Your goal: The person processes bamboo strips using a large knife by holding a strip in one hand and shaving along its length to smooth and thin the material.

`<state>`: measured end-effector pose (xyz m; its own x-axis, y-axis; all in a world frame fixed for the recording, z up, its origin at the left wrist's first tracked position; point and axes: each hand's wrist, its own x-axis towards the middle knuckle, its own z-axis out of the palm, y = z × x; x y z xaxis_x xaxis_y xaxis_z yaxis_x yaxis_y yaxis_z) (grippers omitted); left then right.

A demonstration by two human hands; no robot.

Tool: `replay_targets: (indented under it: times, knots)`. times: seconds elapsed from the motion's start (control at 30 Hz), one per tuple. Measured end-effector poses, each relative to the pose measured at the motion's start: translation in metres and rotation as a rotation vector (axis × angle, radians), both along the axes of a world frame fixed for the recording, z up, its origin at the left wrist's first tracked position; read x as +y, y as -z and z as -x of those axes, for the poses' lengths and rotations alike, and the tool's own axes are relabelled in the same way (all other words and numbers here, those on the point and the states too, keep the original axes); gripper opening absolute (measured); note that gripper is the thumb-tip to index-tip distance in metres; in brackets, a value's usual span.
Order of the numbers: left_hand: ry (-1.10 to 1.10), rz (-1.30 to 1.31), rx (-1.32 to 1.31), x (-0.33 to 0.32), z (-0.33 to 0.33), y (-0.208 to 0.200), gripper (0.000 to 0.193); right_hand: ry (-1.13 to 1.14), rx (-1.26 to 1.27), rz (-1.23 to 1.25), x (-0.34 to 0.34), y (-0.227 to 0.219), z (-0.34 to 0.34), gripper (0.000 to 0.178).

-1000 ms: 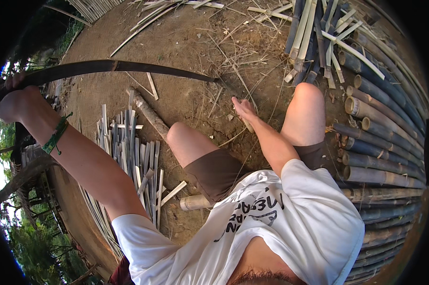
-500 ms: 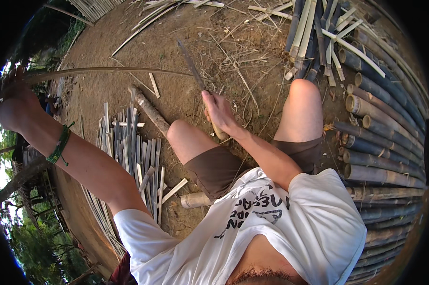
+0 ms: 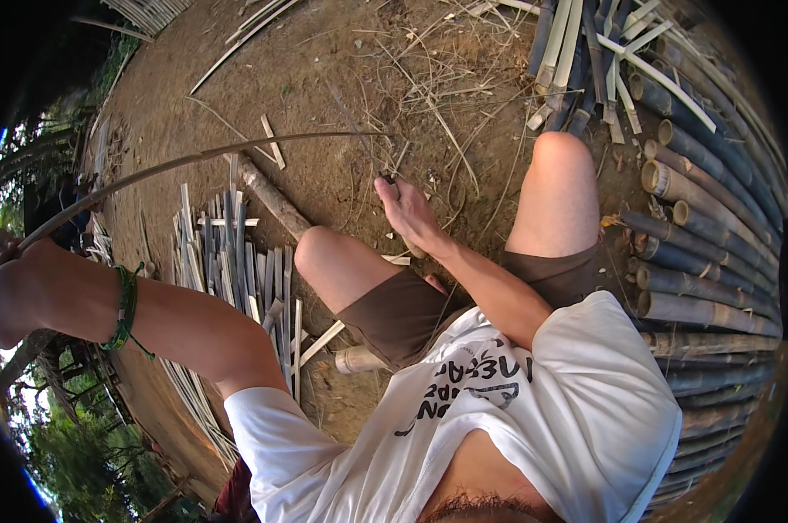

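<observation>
Brown packed earth point(image 3: 324, 78) underfoot, strewn with dry straw and splinters, out of doors with green trees at the lower left edge. Stacked at the right: round bamboo poles point(image 3: 708, 261), cut ends facing inward. Scattered above them: flat pale and dark split slats point(image 3: 603, 61). Spread flat on the ground at the left, beside the bare left knee: a bundle of short split strips point(image 3: 228, 253), with a thicker stick point(image 3: 267, 196) lying slantwise just above. Just below the thighs on the ground: a short pale bamboo section point(image 3: 359, 359).

Held between both hands: a long thin bamboo strip point(image 3: 219, 155), bowed in a shallow arc. Long axis running roughly left to right across the view, low at the far left, rising to its crest around the middle, then levelling off toward the right. Left end at the left hand point(image 3: 6, 292), raised high and far out to the side, green cord band at the wrist; fist seemingly closed around the strip, though fingers mostly hidden at the dark rim, so cannot tell for sure. Right end reaching toward the right hand point(image 3: 407, 213), stretched forward between the knees, low near the ground. Right hand seen from the back, fingers curled down over something dark and narrow at the fingertips; whether pinching the strip's end or a separate blade, cannot tell. Nearly the whole strip lying left of the right hand.
</observation>
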<state>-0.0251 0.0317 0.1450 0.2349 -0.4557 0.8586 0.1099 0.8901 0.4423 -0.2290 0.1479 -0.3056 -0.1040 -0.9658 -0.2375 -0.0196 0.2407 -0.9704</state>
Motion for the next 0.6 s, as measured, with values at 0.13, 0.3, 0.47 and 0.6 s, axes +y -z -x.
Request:
replay_targets:
  times: [0.13, 0.3, 0.47, 0.6]
  knots:
    - [0.207, -0.005, -0.062, 0.007, -0.002, 0.025, 0.051, -0.067, -0.096, 0.219, 0.0, -0.046, -0.02, 0.059]
    - [0.271, -0.017, -0.082, 0.004, -0.006, 0.023, 0.053, -0.038, -0.052, 0.176, -0.001, 0.031, -0.02, 0.053]
    - [0.337, -0.003, -0.077, -0.006, 0.007, 0.015, 0.054, 0.004, 0.296, -0.33, -0.007, 0.134, 0.022, 0.067]
    - [0.261, -0.036, -0.078, 0.004, -0.024, 0.024, 0.055, -0.004, -0.162, -0.049, 0.015, 0.053, -0.016, 0.06]
